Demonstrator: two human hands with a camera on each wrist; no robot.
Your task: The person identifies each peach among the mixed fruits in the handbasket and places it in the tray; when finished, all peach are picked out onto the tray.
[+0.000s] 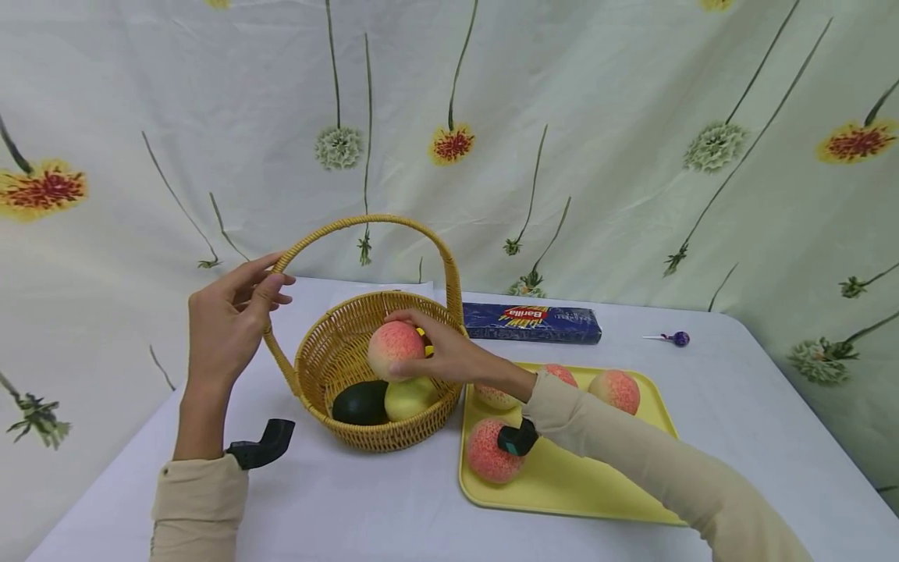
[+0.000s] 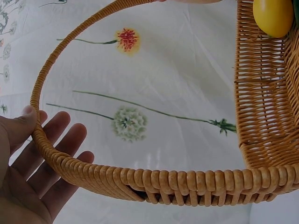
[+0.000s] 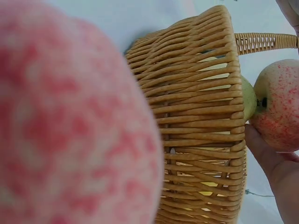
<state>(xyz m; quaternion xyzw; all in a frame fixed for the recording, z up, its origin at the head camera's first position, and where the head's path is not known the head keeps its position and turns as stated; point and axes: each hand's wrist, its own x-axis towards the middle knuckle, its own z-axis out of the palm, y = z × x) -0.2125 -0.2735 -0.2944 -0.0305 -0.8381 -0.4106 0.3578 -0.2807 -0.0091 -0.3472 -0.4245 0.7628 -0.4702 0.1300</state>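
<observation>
A wicker basket [image 1: 393,439] with a tall arched handle [image 1: 452,273] stands on the table. My left hand [image 1: 228,320] holds the handle's left side between thumb and fingers, as the left wrist view also shows. Inside the basket's rim, my right hand [image 1: 453,355] grips a pink and cream peach [image 1: 396,349]. Just below that peach are a pale yellow-green fruit [image 1: 410,399] and a dark green, avocado-like fruit [image 1: 360,403]. Something yellow [image 2: 274,16] in the basket is mostly hidden behind the right hand in the head view.
Right of the basket, a yellow tray [image 1: 562,488] bears several more peaches, partly covered by my right forearm. One tray peach [image 3: 70,121] looms blurred in the right wrist view. Behind lie a blue Barilla pack [image 1: 531,323] and a purple lollipop [image 1: 679,339]. A flowered cloth hangs behind.
</observation>
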